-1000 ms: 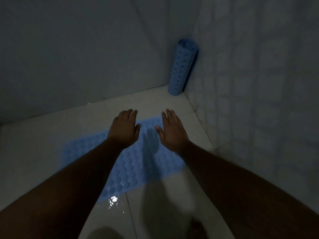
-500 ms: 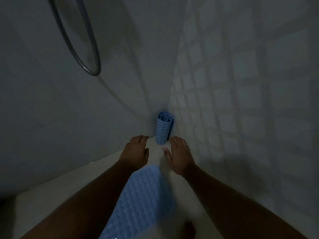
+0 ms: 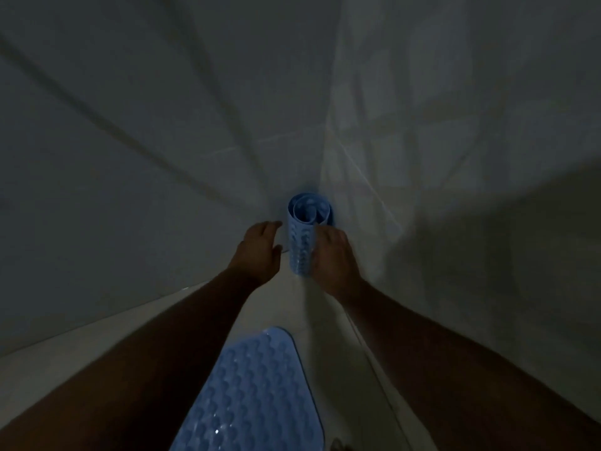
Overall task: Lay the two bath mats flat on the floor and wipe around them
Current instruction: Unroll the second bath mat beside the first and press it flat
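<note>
Head view: rolled blue mat (image 3: 304, 237) stands upright at frame centre in the wall corner, long axis vertical, directly between both hands. Right hand (image 3: 333, 255) touches its side, fingers curled, grip unclear; left hand (image 3: 260, 250) is open just beside it, apart. Second mat (image 3: 257, 392) lies flat at lower centre on pale floor (image 3: 97, 349), rubbery and bubble-textured
</note>
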